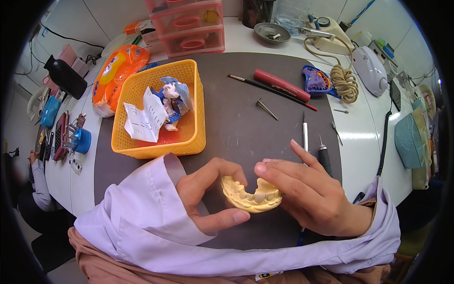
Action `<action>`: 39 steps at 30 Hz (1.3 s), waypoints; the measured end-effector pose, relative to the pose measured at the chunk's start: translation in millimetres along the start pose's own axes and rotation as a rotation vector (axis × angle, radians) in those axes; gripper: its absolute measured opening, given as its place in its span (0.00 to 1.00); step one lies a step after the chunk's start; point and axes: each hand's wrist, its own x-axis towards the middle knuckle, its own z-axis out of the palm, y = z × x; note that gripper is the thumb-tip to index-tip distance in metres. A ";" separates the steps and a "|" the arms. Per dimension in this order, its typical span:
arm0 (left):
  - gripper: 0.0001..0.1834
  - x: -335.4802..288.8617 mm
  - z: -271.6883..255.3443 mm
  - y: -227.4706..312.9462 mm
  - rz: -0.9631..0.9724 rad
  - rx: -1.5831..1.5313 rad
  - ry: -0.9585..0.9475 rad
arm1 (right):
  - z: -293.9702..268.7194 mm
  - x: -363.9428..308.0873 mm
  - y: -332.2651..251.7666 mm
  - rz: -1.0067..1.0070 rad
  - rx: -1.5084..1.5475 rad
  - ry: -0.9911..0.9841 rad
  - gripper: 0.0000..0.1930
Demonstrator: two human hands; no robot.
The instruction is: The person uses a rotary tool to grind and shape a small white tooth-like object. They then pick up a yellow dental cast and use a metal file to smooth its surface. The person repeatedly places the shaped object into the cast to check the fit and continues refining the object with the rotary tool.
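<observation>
A yellow plaster dental cast (250, 202), horseshoe-shaped with a row of teeth, is held above the grey mat in front of me. My left hand (202, 188) grips its left end, index finger curled over the top and thumb along the near side. On the other end, the fingers of my right hand (314, 196) close around the cast, with one finger raised; the right thumb is hidden. Just beyond the right hand lie a slim metal-tipped tool (305, 135) and a dark-handled rotary handpiece (324, 158).
A yellow basket (201, 128) holding paper and blue-and-white scraps stands left on the mat (227, 128). Farther off lie a brush (279, 92), a red tube (282, 85), a bur (267, 109) and a purple-filled impression tray (318, 81). Pink drawers (191, 31) stand behind.
</observation>
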 end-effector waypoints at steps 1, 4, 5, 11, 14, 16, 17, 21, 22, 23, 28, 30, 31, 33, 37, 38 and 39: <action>0.21 0.5 0.1 -1.2 0.007 0.006 -0.001 | 0.0 -0.3 0.6 -0.002 -0.007 -0.005 0.27; 0.22 -0.1 0.9 -0.4 -0.007 0.024 -0.002 | 0.6 -0.1 1.4 -0.011 -0.007 0.007 0.28; 0.22 -0.7 1.1 0.7 -0.017 0.029 -0.001 | 0.8 -0.1 1.2 -0.006 0.004 0.009 0.28; 0.22 -2.2 -1.8 1.1 -0.016 0.045 -0.041 | 1.0 -0.6 -1.5 -0.002 0.072 -0.010 0.26; 0.24 4.7 -3.1 2.6 0.329 0.335 0.047 | 4.5 -1.8 1.8 -0.043 0.053 0.006 0.22; 0.24 6.0 -4.6 2.7 0.384 0.305 0.078 | 5.1 -3.0 3.5 -0.059 0.049 0.017 0.19; 0.24 6.2 -5.4 3.8 0.412 0.293 0.096 | 5.1 -3.4 3.7 -0.065 0.054 0.020 0.19; 0.24 9.1 -11.7 3.6 0.509 0.453 0.011 | 6.5 -3.9 4.2 -0.068 0.061 0.028 0.16; 0.22 10.1 -12.0 3.3 0.508 0.451 0.006 | 6.7 -4.1 4.4 -0.063 0.059 0.029 0.16; 0.21 10.2 -12.2 3.7 0.505 0.451 0.000 | 6.8 -4.1 4.6 -0.065 0.060 0.025 0.16; 0.20 8.7 -12.9 5.5 0.405 0.356 -0.041 | 6.7 -4.3 4.6 -0.060 0.060 0.026 0.16; 0.20 8.3 -12.5 6.7 0.370 0.307 -0.053 | 6.4 -4.5 4.3 -0.060 0.052 0.025 0.16; 0.20 8.3 -12.7 7.9 0.355 0.286 -0.065 | 6.0 -4.5 4.1 -0.061 0.049 0.025 0.16; 0.20 8.2 -13.0 8.0 0.328 0.256 -0.085 | 6.8 -4.3 4.9 -0.065 0.042 0.030 0.17; 0.22 8.2 -12.4 12.7 0.245 0.212 -0.090 | 7.2 -4.2 5.3 -0.069 0.032 0.035 0.17; 0.23 7.5 -12.2 15.3 0.210 0.200 -0.082 | 7.2 -4.2 5.0 -0.069 0.034 0.034 0.17; 0.23 7.4 -12.3 16.3 0.206 0.201 -0.088 | 7.5 -4.5 4.9 -0.070 0.036 0.032 0.17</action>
